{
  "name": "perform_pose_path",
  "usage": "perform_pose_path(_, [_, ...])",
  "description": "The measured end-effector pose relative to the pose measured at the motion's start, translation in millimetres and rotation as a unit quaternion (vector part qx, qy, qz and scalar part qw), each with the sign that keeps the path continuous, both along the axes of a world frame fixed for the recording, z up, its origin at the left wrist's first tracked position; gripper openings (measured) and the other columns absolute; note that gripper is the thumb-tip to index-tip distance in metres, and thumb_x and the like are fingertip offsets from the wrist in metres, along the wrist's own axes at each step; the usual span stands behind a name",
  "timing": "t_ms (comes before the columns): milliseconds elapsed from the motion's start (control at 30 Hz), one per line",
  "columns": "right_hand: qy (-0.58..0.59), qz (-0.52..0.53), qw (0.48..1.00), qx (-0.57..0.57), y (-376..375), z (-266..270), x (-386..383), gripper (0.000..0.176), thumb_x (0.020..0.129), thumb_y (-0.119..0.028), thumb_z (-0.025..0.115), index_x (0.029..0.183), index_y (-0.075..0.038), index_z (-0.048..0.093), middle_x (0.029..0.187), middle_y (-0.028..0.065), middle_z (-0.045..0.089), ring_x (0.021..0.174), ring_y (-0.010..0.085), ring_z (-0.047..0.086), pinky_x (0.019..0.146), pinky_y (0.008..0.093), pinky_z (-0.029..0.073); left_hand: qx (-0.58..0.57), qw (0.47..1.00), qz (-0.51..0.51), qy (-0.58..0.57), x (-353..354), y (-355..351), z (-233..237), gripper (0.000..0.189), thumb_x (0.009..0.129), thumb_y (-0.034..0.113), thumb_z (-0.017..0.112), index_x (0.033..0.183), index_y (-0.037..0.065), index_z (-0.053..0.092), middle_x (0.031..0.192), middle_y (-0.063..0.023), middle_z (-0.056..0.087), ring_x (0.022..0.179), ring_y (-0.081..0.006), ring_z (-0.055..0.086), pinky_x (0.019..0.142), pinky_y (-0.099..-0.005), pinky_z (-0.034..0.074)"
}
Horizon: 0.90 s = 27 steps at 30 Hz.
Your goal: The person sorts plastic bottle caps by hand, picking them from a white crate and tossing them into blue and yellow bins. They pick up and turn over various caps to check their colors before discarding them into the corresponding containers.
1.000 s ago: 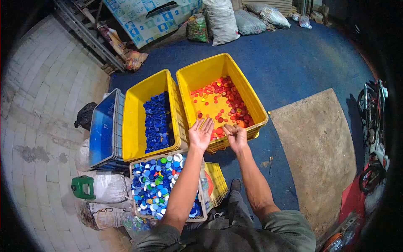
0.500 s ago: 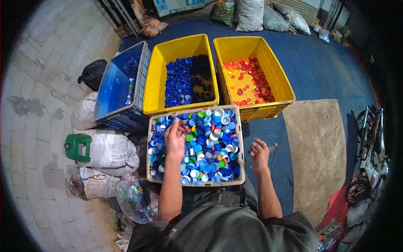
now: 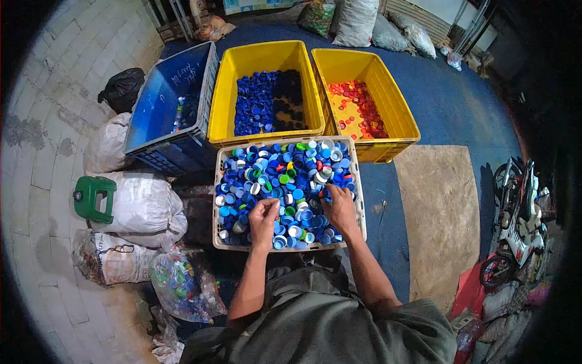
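A pale crate [image 3: 360, 209] full of mixed bottle caps [image 3: 297, 193], mostly blue with some white, green and red ones, stands in front of my body. Over its near left part, my left hand [image 3: 263, 225] has its fingers curled into a pinch; whatever lies between the fingertips is too small to name. My right hand [image 3: 341, 212] reaches down into the caps on the crate's right side. Its fingers are bent together, and their tips are partly hidden among the caps.
Beyond the crate stand a blue bin [image 3: 145, 121], a yellow bin [image 3: 224, 91] with dark blue and black caps, and another yellow bin [image 3: 394, 103] with red and orange caps. At left are white sacks [image 3: 142, 206] and a green plastic container [image 3: 96, 199]. A motorcycle [image 3: 512, 224] is at right.
My right hand has moved from beside the crate onto the caps. My left hand has come back toward me from the crate's upper part. The view has shifted slightly.
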State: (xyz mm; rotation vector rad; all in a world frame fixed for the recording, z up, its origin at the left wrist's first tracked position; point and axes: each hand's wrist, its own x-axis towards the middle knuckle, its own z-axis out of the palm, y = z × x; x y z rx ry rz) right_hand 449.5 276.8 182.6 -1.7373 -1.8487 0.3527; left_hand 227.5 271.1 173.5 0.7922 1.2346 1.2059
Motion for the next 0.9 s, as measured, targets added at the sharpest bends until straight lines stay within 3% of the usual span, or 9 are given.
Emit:
perform_pose_path(133, [-0.019,-0.019,0.998,-0.065,4,-12,-3,0.039,0.074,-0.003,0.067,0.112,-0.002,0.058,0.108,0.0171,0.063,0.095,0.0382,0.055,0.086,0.0446,0.044,0.013,1.0,-0.006,0.014,0,-2,-1,0.015,0.088,0.013,0.067,0.098,0.003,0.062,0.083,0.0003,0.062,0.07,-0.0048,0.051,0.064,-0.0216,0.042])
perform_pose_path(333, [0.0,-0.015,1.0,-0.003,4,-29,0,0.038,0.072,0.0,0.065,0.11,-0.004,0.059,0.105,0.0162,0.061,0.09,0.0366,0.055,0.08,0.0441,0.044,0.027,0.998,-0.036,0.052,5,13,4,0.017,0.087,0.013,0.067,0.098,0.002,0.062,0.082,0.0018,0.059,0.071,-0.0056,0.051,0.065,-0.0216,0.042])
perform_pose_path(433, [0.036,-0.039,0.999,-0.002,-1,-23,0,0.038,0.072,-0.002,0.068,0.109,-0.004,0.06,0.104,0.0159,0.061,0.091,0.037,0.054,0.081,0.0449,0.043,0.063,0.993,-0.051,0.089,15,31,4,0.019,0.087,0.013,0.068,0.099,0.001,0.062,0.082,0.0018,0.058,0.071,-0.0067,0.051,0.066,-0.0213,0.043])
perform_pose_path(533, [0.121,-0.058,0.99,0.041,-14,-20,2,0.033,0.075,-0.006,0.072,0.107,-0.004,0.061,0.099,0.0134,0.063,0.087,0.0322,0.058,0.077,0.0399,0.046,0.098,0.979,-0.075,0.162,24,51,3,0.025,0.083,0.013,0.07,0.103,0.0,0.062,0.09,-0.0038,0.064,0.075,-0.0087,0.056,0.068,-0.0239,0.047])
perform_pose_path(567, [0.19,-0.082,0.978,0.007,-20,-16,2,0.034,0.076,-0.008,0.072,0.108,-0.004,0.061,0.098,0.0123,0.064,0.086,0.0296,0.059,0.076,0.038,0.046,0.112,0.972,-0.082,0.19,28,58,2,0.026,0.083,0.013,0.071,0.104,-0.001,0.062,0.091,-0.0051,0.066,0.076,-0.0089,0.057,0.068,-0.0246,0.048])
perform_pose_path(633, [0.325,-0.129,0.935,-0.062,-34,-3,-1,0.035,0.078,-0.011,0.073,0.11,-0.004,0.06,0.096,0.01,0.065,0.084,0.0246,0.061,0.074,0.0344,0.047,0.141,0.941,-0.095,0.294,34,74,-7,0.03,0.081,0.01,0.071,0.108,0.002,0.062,0.093,-0.0075,0.069,0.077,-0.0125,0.06,0.069,-0.029,0.05])
perform_pose_path(667, [0.349,-0.12,0.926,-0.078,-41,-14,3,0.036,0.082,-0.014,0.073,0.113,-0.003,0.057,0.097,0.0067,0.065,0.082,0.0166,0.061,0.07,0.0285,0.048,0.157,0.923,-0.101,0.337,37,82,-13,0.031,0.08,0.01,0.071,0.109,0.003,0.061,0.093,-0.0076,0.069,0.077,-0.0142,0.06,0.07,-0.0306,0.05])
perform_pose_path(800, [0.606,-0.164,0.764,-0.152,-66,3,2,0.031,0.088,-0.014,0.068,0.113,-0.003,0.055,0.099,0.0031,0.059,0.084,0.0095,0.057,0.072,0.025,0.05,0.21,0.861,-0.146,0.439,46,101,-26,0.038,0.077,0.012,0.072,0.112,0.007,0.061,0.098,-0.0067,0.07,0.086,-0.0269,0.06,0.082,-0.0395,0.046])
perform_pose_path(900, [0.701,-0.158,0.672,-0.177,-79,-2,6,0.025,0.09,-0.012,0.065,0.111,-0.005,0.055,0.109,0.0038,0.058,0.091,0.01,0.057,0.071,0.0258,0.052,0.223,0.832,-0.18,0.475,53,110,-32,0.04,0.075,0.012,0.073,0.113,0.008,0.062,0.102,-0.0059,0.07,0.094,-0.0311,0.058,0.086,-0.0411,0.044])
